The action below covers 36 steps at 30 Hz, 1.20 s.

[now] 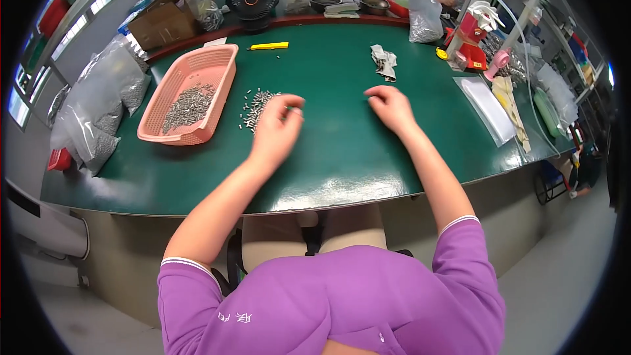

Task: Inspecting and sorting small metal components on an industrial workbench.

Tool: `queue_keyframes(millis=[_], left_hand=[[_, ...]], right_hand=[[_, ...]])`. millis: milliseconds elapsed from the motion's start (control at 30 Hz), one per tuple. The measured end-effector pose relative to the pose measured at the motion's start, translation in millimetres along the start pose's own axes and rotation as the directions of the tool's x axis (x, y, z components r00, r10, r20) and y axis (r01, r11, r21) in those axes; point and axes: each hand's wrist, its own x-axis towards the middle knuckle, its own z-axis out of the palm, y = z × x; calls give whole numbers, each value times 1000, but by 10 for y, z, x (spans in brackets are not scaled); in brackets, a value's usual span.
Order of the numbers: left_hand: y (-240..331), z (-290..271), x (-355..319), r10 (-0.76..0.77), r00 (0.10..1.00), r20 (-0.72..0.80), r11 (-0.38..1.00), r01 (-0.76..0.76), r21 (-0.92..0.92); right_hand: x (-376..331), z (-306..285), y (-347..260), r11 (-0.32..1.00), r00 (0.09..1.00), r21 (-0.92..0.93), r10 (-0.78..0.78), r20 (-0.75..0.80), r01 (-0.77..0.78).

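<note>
A pile of small silvery metal pins (255,109) lies loose on the green tabletop, just left of my left hand (277,128), which covers part of it. The fingers of this hand are curled, with thumb and forefinger close together. Whatever may be between them is too small to make out. Farther right, my right hand (391,108) is over the bare green surface, its fingers bent inward and pressed together. Its palm side is hidden. To the left stands a pink plastic basket (226,79) with many more such pins (190,108) heaped in it.
Behind the pile lies a yellow cutter knife (269,46). A crumpled wipe (383,62) is beyond my right hand. Clear bags of metal parts (105,102) line the left edge. A black fan (253,1) and metal bowls (374,4) stand at the back; a shelf frame is at right.
</note>
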Motion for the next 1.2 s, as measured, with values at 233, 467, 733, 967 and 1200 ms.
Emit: queue_keyframes(millis=[233, 467, 733, 967, 1200], left_hand=[[-206, -540, 357, -196, 980, -21, 931, 180, -318], [-347, -511, 1, 264, 961, -81, 964, -262, 42], [-420, -548, 76, 209, 960, -188, 978, -203, 54], [-546, -483, 8, 114, 993, -39, 993, -115, -25], [-262, -342, -61, -154, 959, 237, 892, 238, -384]], right_hand=[[178, 868, -889, 988, 974, 112, -129, 186, 109], [121, 947, -932, 996, 987, -17, -88, 133, 92], [247, 1035, -971, 968, 964, -26, -246, 99, 250], [120, 789, -927, 971, 979, 146, -198, 49, 189], [13, 602, -1005, 699, 928, 715, -247, 277, -27]])
